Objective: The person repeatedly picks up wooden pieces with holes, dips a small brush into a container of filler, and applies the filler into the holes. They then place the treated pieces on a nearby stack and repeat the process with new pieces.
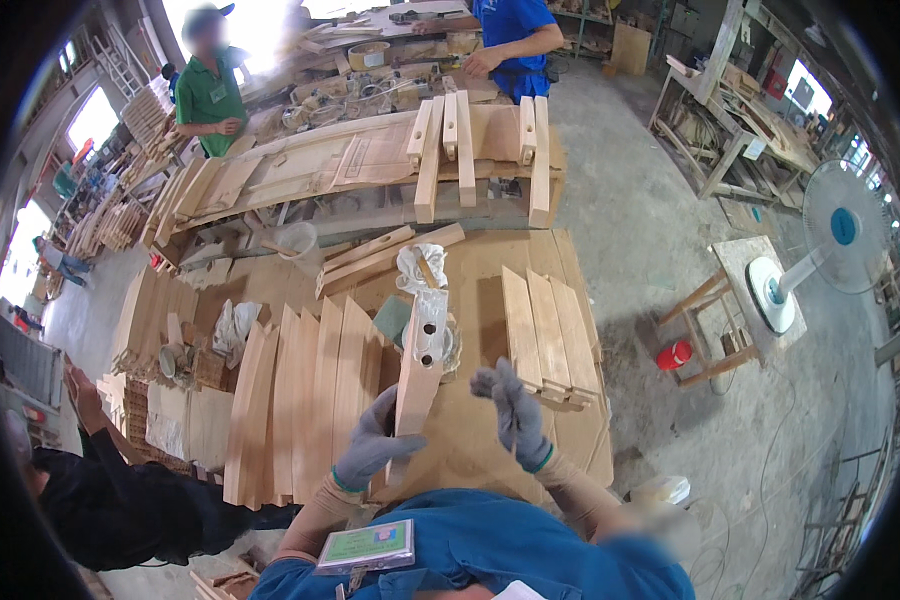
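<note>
A pale wooden piece [418, 398] stands tilted in front of me, with dark round holes in its upper end. My left hand [370, 443], in a grey glove, grips its lower part from the left side. To the right of it, apart from the wood, my right hand [515, 412] is raised in a matching glove. Its fingers are bent and drawn together; whatever may be between them is too small to make out. Just beyond the holed end lie a crumpled white cloth [422, 268] and a greenish block [393, 318].
Curved wooden slats [315, 390] lie in a row at left; several shorter pieces [550, 335] lie at right on the cardboard-covered table [470, 455]. Beyond is a second bench [300, 165], with two people behind it. A fan [845, 228] stands right. Another person's dark sleeve [120, 500] is at left.
</note>
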### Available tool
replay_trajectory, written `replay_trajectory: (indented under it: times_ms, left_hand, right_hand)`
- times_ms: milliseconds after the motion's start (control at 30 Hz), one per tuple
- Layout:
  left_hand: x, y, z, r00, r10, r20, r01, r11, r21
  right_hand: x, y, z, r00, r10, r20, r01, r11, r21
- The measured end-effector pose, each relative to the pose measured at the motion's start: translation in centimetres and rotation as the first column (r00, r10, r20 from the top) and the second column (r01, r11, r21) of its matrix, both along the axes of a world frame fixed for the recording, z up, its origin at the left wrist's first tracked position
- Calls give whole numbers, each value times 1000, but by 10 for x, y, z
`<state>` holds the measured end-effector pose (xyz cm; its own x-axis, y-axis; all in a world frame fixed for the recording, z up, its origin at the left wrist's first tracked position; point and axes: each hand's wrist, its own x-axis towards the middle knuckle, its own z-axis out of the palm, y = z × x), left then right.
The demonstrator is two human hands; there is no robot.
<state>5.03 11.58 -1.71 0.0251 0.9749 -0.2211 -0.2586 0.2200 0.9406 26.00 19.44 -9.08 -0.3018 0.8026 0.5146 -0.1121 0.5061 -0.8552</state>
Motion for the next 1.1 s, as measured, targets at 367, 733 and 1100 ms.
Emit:
replay_trajectory:
  times_ms: [367,733,1100]
  left_hand:
    - [20,28,-49,998,51,48,-58,987,150]
    - [9,23,-64,994,109,-9,-103,962,251]
    - [-76,-45,-21,974,216,-64,-224,958,-179]
  right_hand:
    - [22,-35,-41,971,-77,227,89,995,-42]
    - [48,43,85,986,-164,14,157,915,-373]
    - [-38,74,-30,994,-3,-111,-64,804,-591]
